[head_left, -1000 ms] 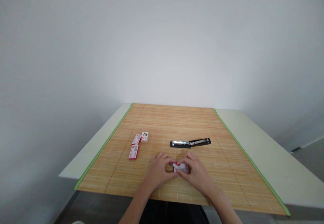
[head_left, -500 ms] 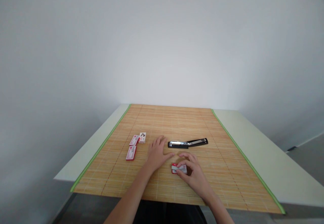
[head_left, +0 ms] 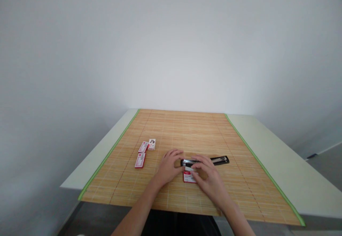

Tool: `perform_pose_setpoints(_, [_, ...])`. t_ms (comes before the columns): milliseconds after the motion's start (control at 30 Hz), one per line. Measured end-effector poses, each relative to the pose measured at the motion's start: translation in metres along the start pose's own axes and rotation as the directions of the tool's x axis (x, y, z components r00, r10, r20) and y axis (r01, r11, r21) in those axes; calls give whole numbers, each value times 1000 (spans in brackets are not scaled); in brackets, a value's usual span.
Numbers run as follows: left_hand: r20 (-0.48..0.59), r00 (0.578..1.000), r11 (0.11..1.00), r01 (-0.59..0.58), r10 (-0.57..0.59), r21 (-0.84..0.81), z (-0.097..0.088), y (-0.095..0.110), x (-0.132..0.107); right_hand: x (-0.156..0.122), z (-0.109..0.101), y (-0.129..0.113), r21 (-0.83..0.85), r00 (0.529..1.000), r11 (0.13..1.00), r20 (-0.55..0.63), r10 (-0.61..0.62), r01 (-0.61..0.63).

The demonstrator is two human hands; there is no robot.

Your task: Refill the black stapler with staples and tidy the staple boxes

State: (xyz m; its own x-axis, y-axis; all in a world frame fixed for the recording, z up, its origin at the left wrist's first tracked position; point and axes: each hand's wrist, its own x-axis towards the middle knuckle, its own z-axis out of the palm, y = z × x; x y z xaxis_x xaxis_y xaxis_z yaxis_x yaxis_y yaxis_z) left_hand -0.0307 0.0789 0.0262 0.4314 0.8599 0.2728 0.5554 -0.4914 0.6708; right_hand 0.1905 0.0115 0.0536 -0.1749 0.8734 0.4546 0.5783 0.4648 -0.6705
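1. Left hand [head_left: 169, 164]: fingers curled about the left end of the opened stapler [head_left: 217, 160], steadying it.
2. Right hand [head_left: 208, 179]: fingertips bunched over the stapler's middle; whether they hold anything cannot be told.
3. Staple box [head_left: 188, 177]: just nearside of the stapler.
4. Judgement: loading stage; the next move calls for square alignment with the stapler's channel.

The mat [head_left: 187, 129] is bamboo, thin slats side by side, ribbed and matt with a faint warm sheen, and its edging [head_left: 114, 147] looks like green cloth tape. Under it the table [head_left: 280, 157] is pale, smooth and matt, material hard to tell. The stapler [head_left: 216, 160] shows black plastic, slightly glossy, with a bright metal rail catching the light. The box [head_left: 188, 177] by it is printed card, red and white, smooth; the three boxes [head_left: 140, 160] further off look the same. The wall [head_left: 171, 51] behind is flat matt white.
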Motion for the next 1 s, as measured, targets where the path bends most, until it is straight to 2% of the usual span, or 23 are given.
perform_pose_setpoints(100, [-10, 1000, 1000, 2, -2, -8, 3, 6, -9, 15, -6, 6, -25, 1000, 1000, 12, -12, 12])
perform_pose_setpoints(233, [-16, 1000, 1000, 18, -18, -13, 4, 9, -13, 27, -7, 17, -11, 994, 1000, 106, -15, 17])
perform_pose_setpoints(567, [-24, 999, 999, 22, -23, -23, 3, 10, -12, 27, -5, 15, -6, 988, 1000, 156, 12, -11])
perform_pose_setpoints(733, [-22, 999, 999, 36, -36, -12, 2, 11, -12, 29, -6, 15, -55, 985, 998, 172, -5, 14])
perform_pose_setpoints(867, [-18, 999, 999, 43, -43, -22, 2, 10, -13, 31, -17, 20, -118, 983, 991, 182, -37, 59])
perform_pose_setpoints(1000, [-34, 999, 999, 40, -41, -25, 4, 10, -13, 32, -31, 24, -215, 965, 970, 255, -56, 113])
